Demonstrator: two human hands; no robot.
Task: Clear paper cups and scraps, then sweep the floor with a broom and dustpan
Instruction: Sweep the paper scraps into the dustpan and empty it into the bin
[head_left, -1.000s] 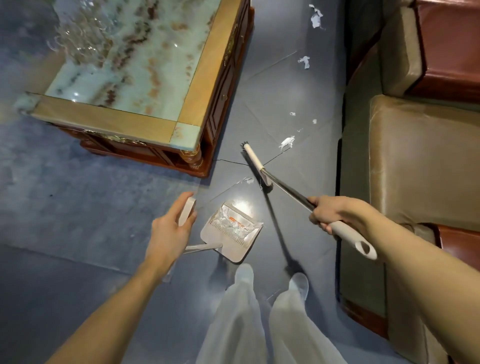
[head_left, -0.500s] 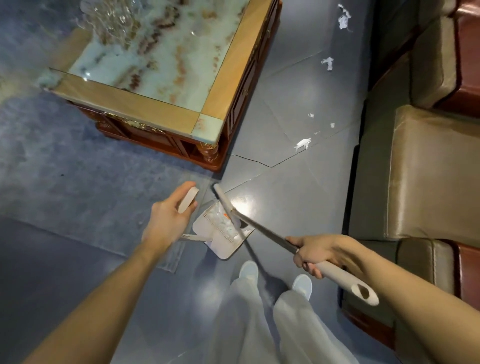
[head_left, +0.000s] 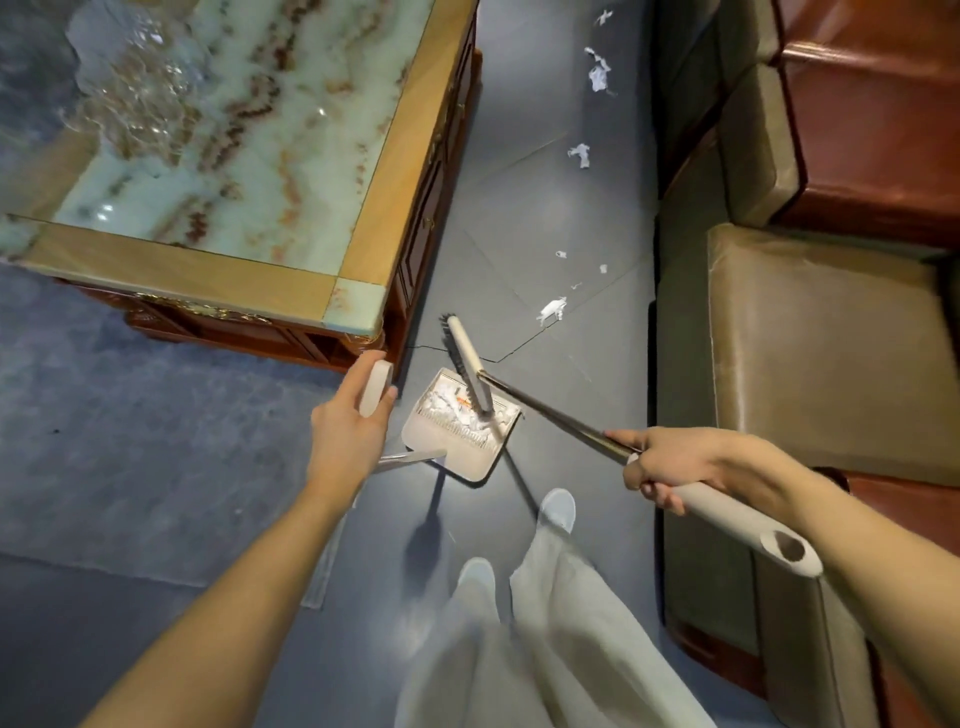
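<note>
- Down in the aisle between the coffee table (head_left: 208, 278) and the sofa (head_left: 831, 338), the dustpan (head_left: 462, 460) is sitting on the dark tiles, just ahead of the person's feet (head_left: 558, 506).
- The left hand (head_left: 348, 431) is curling its fingers and thumb round the top grip (head_left: 375, 388) of the dustpan's upright handle, and looks to be steadying the pan.
- The right hand (head_left: 675, 462) is gripping the broom (head_left: 545, 410) firmly, fingers wrapped where the steel shaft meets the grey sleeve.
- The broom head (head_left: 464, 358) is lying at an angle. Its near end is dipping into the pan and its far end is poking out past the pan's mouth.
- White paper scraps (head_left: 447, 408), one with a flash of orange, are heaping up inside the pan, so part of the sweeping is looking done.
- Plenty is waiting, though. A larger scrap (head_left: 551, 310) is lying near the broom head, and a few tiny bits (head_left: 561, 254) are dotting the floor beyond it.
- Further up the aisle, crumpled pieces (head_left: 580, 155) are lying well apart from the pan, close along the sofa's base.
- Paper cups — I'm not spotting a single one from here, so I'm guessing that stage is finished.
- Something glassy (head_left: 130, 93) is glinting on the tabletop, too blurred to name.
- I'm putting the sweeping at roughly halfway — the far scraps are needing collection, and the loaded pan is needing emptying.
</note>
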